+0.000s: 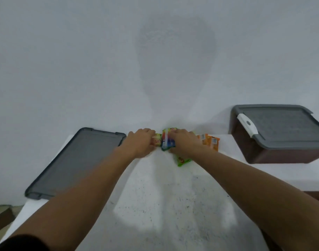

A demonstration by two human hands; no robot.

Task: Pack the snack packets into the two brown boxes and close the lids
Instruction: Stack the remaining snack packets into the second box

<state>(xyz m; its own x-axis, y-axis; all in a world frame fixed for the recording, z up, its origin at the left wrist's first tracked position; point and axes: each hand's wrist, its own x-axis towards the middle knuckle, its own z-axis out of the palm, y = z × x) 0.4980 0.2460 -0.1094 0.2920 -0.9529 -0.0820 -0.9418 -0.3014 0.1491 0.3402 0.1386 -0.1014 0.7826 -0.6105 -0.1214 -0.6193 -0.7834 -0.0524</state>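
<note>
Both arms reach out to the far edge of the white table [173,205], against the wall. My left hand [139,142] grips a small yellow snack packet [157,141]. My right hand [184,142] holds a multicoloured green, blue and red packet [167,141]. A green packet [183,161] lies on the table just under my right wrist. Orange packets [210,141] lie to the right of my right hand. A brown box [282,153] with a grey lid [280,126] on top stands at the right. Another grey lid [73,162] shows at the left; what is under it is hidden.
A plain white wall rises right behind the packets. The table's left edge runs diagonally at lower left, with floor [1,214] beyond it. The right box has a white latch [247,125] on its lid.
</note>
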